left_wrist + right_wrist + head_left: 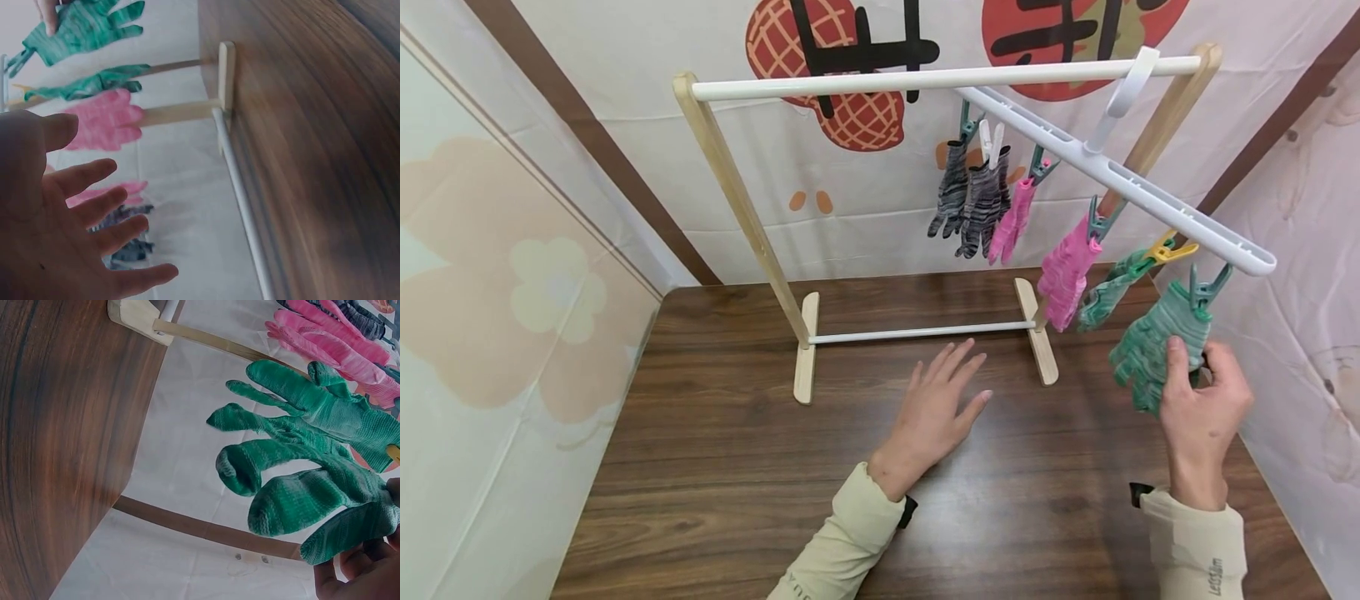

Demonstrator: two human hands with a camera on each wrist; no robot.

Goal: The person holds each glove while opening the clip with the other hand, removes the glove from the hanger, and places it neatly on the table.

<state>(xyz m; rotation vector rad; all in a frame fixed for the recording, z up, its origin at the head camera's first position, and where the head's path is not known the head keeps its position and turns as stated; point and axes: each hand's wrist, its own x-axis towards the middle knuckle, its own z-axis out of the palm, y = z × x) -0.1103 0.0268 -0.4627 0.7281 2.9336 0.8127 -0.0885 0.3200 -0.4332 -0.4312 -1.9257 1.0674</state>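
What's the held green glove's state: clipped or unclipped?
Clipped: a grey-green clothespin grips the cuff of the green glove that the right hand holds.

Around the head view's centre, the foremost glove [1153,350] at three o'clock is green with paler streaks; the peg [1165,250] nearby is yellow. Pink gloves [1067,271] range from two to three o'clock, while the striped gloves [981,200] near half past one mix black and grey. At twelve, a red print [865,121] carries tan lattice lines on whitish cloth [880,237]. At nine, a peach flower [557,283] has a pale green centre. At six, the table [992,533] is brown with darker grain, the sleeve [846,533] cream.
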